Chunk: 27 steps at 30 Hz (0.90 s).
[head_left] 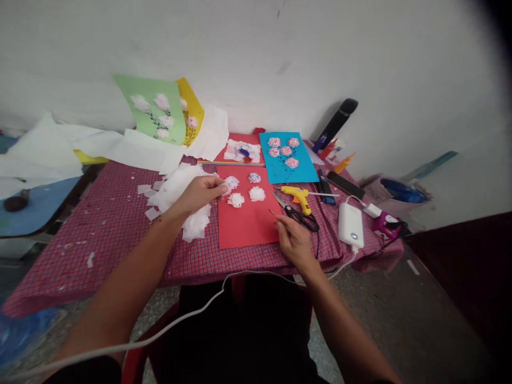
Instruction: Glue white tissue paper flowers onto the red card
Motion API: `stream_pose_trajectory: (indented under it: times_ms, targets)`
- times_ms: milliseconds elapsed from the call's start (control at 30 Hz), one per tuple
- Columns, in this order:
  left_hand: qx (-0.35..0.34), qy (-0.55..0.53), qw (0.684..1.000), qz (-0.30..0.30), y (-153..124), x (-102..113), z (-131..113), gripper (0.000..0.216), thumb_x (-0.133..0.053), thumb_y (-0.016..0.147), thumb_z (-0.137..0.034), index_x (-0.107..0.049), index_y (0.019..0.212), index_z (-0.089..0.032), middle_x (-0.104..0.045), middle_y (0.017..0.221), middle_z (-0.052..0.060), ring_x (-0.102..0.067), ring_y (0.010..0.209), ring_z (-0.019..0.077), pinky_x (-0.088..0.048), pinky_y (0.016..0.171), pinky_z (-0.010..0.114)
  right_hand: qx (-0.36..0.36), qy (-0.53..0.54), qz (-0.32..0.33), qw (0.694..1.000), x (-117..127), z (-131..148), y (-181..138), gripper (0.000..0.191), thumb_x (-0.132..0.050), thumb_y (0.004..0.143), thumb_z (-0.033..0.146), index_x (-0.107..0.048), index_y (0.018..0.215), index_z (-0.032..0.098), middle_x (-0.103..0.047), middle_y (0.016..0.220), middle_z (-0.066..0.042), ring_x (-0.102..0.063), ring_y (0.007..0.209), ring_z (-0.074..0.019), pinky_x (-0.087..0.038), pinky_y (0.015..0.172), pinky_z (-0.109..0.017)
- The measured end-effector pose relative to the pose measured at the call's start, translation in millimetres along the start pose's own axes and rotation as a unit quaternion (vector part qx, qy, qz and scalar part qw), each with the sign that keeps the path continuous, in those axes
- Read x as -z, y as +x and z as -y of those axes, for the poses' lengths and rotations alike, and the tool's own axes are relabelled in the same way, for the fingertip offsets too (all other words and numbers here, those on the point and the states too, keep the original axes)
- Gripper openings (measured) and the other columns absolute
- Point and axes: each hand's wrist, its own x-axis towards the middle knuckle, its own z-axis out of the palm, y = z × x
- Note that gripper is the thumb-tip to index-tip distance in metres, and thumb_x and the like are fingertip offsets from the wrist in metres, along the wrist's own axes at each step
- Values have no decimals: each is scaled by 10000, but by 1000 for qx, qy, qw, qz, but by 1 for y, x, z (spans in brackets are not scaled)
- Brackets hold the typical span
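Observation:
A red sheet of card [250, 229] lies in front of me with white tissue-paper flowers on it. My left hand [202, 193] pinches the left edge of the upper-left flower [232, 183], which has blue specks. Beside that one is another blue-specked flower [254, 177]. Two plain white flowers, one on the left [236, 200] and one on the right [256, 193], sit lower on the card. Over the card's lower right edge, my right hand [294, 240] is closed around a thin paintbrush [272, 213], its tip pointing up and left.
White tissue pieces [176, 186] are heaped left of the card. Behind it lie a paint-stained tissue [242, 151] and a blue flower card [276, 170]. A yellow glue gun [300, 197], black scissors [300, 216] and a white power bank [350, 224] are at right. A white cable [192, 313] crosses my lap.

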Motion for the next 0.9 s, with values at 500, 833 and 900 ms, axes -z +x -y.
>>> stream_pose_trajectory:
  times_ms: [500, 833, 900]
  targets:
    - [23, 16, 998, 55, -3, -8, 1, 201, -763, 826, -382, -752, 827, -182, -695, 708, 29, -640, 633, 135, -516, 624, 267, 61, -97, 129, 985, 1, 6, -5, 325, -508, 1018, 174, -656, 1301, 229, -758, 1183, -124, -733, 1063, -259, -596, 915, -397]
    - [26, 28, 995, 94, -2, -8, 5, 156, -755, 835, -367, -768, 834, -211, -719, 736, 41, -674, 654, 155, -549, 638, 286, 98, -88, 134, 982, 13, -14, 9, 348, -494, 1013, 183, -640, 1326, 233, -759, 1180, -115, -716, 1068, -266, -587, 943, -446]
    - [24, 37, 995, 89, -3, -8, 2, 142, -747, 837, -357, -772, 830, -217, -725, 727, 45, -676, 654, 160, -542, 633, 286, 116, -116, 144, 976, 19, -21, 14, 325, -514, 998, 177, -660, 1285, 217, -755, 1195, -125, -695, 1129, -283, -568, 991, -479]
